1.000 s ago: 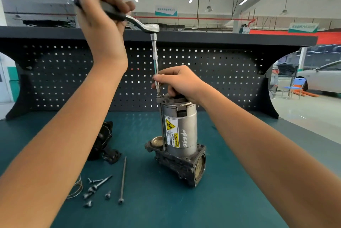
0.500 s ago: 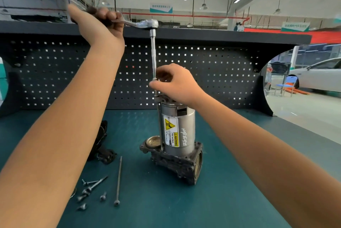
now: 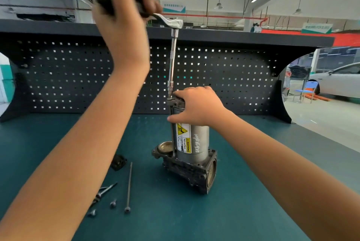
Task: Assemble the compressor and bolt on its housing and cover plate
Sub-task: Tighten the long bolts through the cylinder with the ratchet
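The compressor (image 3: 192, 143) stands upright on the green bench, a grey cylinder with a yellow warning label on a dark cast base (image 3: 191, 172). My right hand (image 3: 196, 106) grips the cylinder's top, thumb pointing left across the front. My left hand (image 3: 122, 12) is raised high and grips the black handle of a ratchet wrench (image 3: 171, 22). Its long extension bar (image 3: 172, 65) runs straight down to a bolt at the top left edge of the cylinder. A long through-bolt runs down the cylinder's left side.
One long bolt (image 3: 128, 187) and several shorter screws (image 3: 105, 194) lie on the bench mat (image 3: 243, 211) at the front left. A dark part (image 3: 118, 161) sits left of the compressor, partly behind my left arm. A black pegboard (image 3: 224, 77) backs the bench.
My left hand has swung the ratchet handle round and now holds it closer to the camera. My right hand has slid from the extension bar's lower end onto the cylinder's top.
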`<state>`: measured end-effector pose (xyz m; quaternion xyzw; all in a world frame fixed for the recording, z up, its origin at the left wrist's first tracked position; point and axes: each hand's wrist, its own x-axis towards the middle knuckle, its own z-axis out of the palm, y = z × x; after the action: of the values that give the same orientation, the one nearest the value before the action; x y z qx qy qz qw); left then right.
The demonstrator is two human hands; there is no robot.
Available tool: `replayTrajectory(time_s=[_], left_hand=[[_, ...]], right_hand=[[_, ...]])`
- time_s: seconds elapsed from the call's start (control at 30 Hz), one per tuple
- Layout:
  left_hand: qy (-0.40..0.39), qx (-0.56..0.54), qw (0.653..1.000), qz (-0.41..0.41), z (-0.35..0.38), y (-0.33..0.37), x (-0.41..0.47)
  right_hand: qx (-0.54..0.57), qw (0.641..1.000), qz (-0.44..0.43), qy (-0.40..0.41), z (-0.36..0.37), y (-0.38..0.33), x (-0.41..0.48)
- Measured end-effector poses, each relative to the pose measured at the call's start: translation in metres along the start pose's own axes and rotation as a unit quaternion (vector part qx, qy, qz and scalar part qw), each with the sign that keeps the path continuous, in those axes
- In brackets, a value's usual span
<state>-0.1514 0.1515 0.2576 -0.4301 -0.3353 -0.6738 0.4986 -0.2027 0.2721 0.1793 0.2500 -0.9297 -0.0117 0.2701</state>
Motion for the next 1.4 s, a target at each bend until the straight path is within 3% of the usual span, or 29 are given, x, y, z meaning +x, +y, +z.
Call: replayTrajectory(time_s=[0.07, 0.17, 0.3, 0.47, 0.63, 0.77, 0.9, 1.0, 1.03, 1.1, 1.17, 1.2, 1.3, 1.37, 1.4], left_hand=[[-0.074, 0.107, 0.987, 0.09, 0.011, 0.002, -0.013], [-0.082, 0.131, 0.983, 0.099, 0.018, 0.002, -0.021], [0.072, -0.019, 0.997, -0.022, -0.001, 0.004, -0.003], [0.221, -0.198, 0.94, -0.167, -0.048, -0.017, 0.027], [0.239, -0.283, 0.887, -0.276, -0.061, -0.056, 0.043], [0.242, -0.346, 0.853, -0.307, -0.055, -0.08, 0.043], [0.21, -0.309, 0.887, -0.272, -0.056, -0.061, 0.041], [0.095, -0.278, 0.933, -0.206, -0.048, -0.027, 0.029], [0.037, -0.234, 0.957, -0.166, -0.04, -0.017, 0.021], [-0.074, -0.045, 0.996, -0.023, -0.021, -0.002, 0.004], [-0.172, 0.127, 0.969, 0.121, -0.003, 0.005, -0.014], [-0.19, 0.162, 0.958, 0.143, 0.003, 0.007, -0.02], [-0.104, 0.134, 0.979, 0.116, 0.009, 0.011, -0.024], [0.036, -0.027, 0.999, 0.023, 0.005, 0.013, -0.013], [0.102, -0.109, 0.989, -0.024, -0.003, 0.011, -0.005]], right_hand=[[0.004, 1.0, 0.008, 0.005, 0.0, -0.001, 0.0], [0.013, 1.0, 0.009, 0.022, 0.001, 0.0, 0.0], [0.039, 0.998, 0.001, 0.046, 0.002, 0.002, 0.0], [0.046, 0.998, -0.003, 0.047, 0.003, 0.003, 0.0], [0.073, 0.997, -0.013, 0.034, 0.001, 0.007, -0.001], [0.06, 0.998, -0.014, 0.032, 0.002, 0.008, -0.001], [0.054, 0.998, -0.006, 0.027, 0.002, 0.006, -0.001], [0.053, 0.998, -0.001, 0.031, 0.002, 0.004, -0.001], [0.054, 0.998, 0.001, 0.034, 0.001, 0.004, -0.001], [0.053, 0.998, 0.008, 0.035, 0.0, 0.002, -0.002], [0.052, 0.998, 0.011, 0.035, -0.001, 0.001, -0.002], [0.053, 0.998, 0.011, 0.036, -0.001, 0.001, -0.002], [0.067, 0.997, 0.006, 0.044, 0.0, 0.003, -0.003], [0.075, 0.996, 0.001, 0.046, 0.001, 0.004, -0.003], [0.078, 0.996, -0.001, 0.047, 0.002, 0.005, -0.003]])
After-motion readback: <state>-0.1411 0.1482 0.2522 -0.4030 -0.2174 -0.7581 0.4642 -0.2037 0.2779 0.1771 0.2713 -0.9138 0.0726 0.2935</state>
